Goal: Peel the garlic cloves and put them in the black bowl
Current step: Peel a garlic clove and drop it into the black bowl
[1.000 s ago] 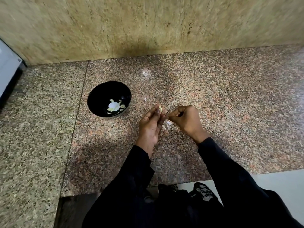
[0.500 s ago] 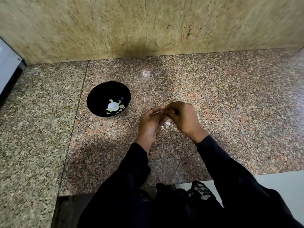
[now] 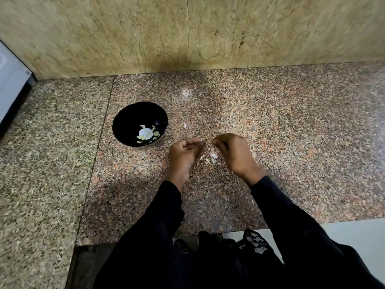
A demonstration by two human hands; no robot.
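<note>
Hands [image 3: 183,155] [image 3: 235,153] mid-counter [image 3: 291,142], each grip's contents unclear, black bowl [image 3: 129,122] left.

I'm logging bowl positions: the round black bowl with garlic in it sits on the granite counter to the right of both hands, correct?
Not quite. In the head view the round black bowl, with pale garlic pieces in it, sits on the speckled granite counter to the left of the left hand and right hand, not the right.
</note>
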